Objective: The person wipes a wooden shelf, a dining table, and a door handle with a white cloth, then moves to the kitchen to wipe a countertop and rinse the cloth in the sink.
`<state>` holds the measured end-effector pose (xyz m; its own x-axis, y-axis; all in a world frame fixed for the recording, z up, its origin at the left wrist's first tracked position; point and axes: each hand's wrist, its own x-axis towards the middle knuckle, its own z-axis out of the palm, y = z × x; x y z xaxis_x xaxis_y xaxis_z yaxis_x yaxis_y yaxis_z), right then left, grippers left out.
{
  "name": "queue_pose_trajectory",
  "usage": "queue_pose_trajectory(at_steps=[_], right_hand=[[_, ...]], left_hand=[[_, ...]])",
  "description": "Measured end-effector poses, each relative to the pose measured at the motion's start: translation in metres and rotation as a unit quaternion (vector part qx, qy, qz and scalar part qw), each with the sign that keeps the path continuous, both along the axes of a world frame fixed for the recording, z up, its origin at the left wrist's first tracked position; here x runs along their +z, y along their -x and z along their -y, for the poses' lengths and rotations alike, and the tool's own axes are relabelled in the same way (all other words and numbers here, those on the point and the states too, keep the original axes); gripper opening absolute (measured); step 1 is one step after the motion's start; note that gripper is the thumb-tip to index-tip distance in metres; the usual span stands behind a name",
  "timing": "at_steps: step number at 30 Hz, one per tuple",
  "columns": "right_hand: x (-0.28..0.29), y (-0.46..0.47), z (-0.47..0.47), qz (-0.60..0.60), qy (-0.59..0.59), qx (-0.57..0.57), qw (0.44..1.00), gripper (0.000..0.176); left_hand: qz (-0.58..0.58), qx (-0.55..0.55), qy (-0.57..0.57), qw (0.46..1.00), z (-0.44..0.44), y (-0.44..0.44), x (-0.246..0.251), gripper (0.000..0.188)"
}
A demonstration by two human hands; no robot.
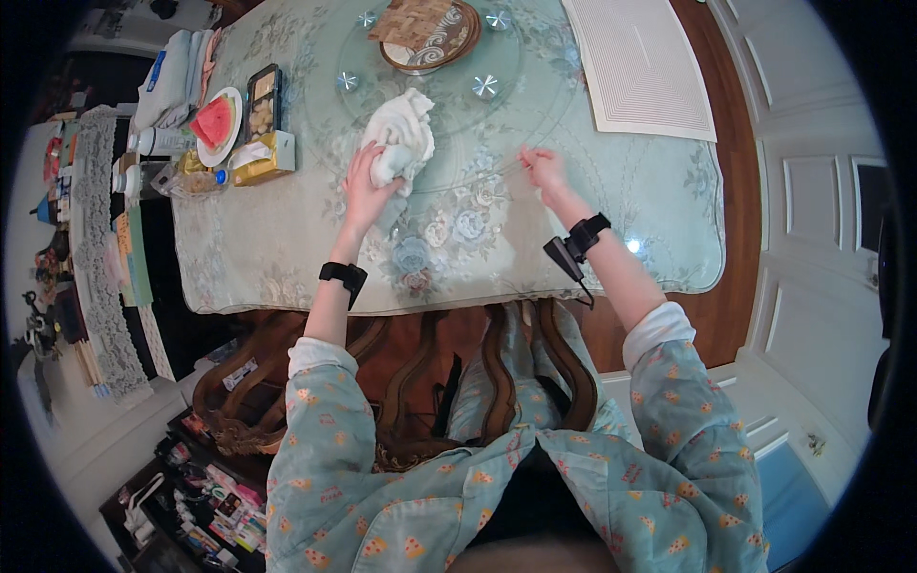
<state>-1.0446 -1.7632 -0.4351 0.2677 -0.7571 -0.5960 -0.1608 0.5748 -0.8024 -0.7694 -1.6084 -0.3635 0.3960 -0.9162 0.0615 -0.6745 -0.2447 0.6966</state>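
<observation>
My left hand (367, 188) is closed around the lower end of a bunched white cloth (398, 132), which rests on the floral-patterned tablecloth (469, 247) near the glass turntable (430, 122). To the right, my right hand (542, 170) hovers over or touches the table with its fingers curled; whether it pinches anything thin I cannot tell. Black bands with small devices sit on both wrists. Beyond the cloth, woven mats and a round tray (451, 43) lie stacked on the turntable.
At the left edge are a plate of watermelon (215, 125), a black food tray (263, 100), a tissue box (266, 161), bottles (163, 141) and folded cloths (168, 82). A striped placemat (645, 68) lies at the right. Wooden chairs (494, 372) stand at the near edge.
</observation>
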Motion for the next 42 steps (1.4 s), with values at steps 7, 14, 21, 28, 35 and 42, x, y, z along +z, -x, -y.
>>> queue_pose_trajectory(at_steps=[7, 14, 21, 28, 35, 42], right_hand=[[0.010, 0.019, 0.071, 0.016, -0.001, -0.120, 0.993, 0.033], [0.026, 0.006, -0.008, 0.193, -0.145, 0.029, 0.970, 0.043], [0.016, -0.020, -0.012, 0.184, -0.163, -0.002, 0.969, 0.030], [0.000, 0.019, 0.068, 0.133, -0.046, -0.019, 0.990, 0.031], [0.010, 0.017, 0.043, 0.138, -0.073, 0.017, 0.988, 0.054], [0.017, -0.027, -0.038, 0.190, -0.094, 0.023, 0.977, 0.034]], left_hand=[[0.018, 0.007, -0.003, 1.000, -0.004, -0.010, -0.002, 0.060], [0.012, 0.047, 0.036, 0.998, -0.003, -0.018, -0.008, 0.060], [0.043, 0.043, 0.012, 0.998, -0.003, -0.008, 0.000, 0.059], [0.072, 0.021, -0.002, 0.997, -0.010, -0.011, 0.013, 0.059], [0.111, 0.016, -0.002, 0.994, -0.011, -0.015, 0.016, 0.059], [0.078, 0.024, 0.001, 0.997, -0.011, -0.029, 0.008, 0.060]])
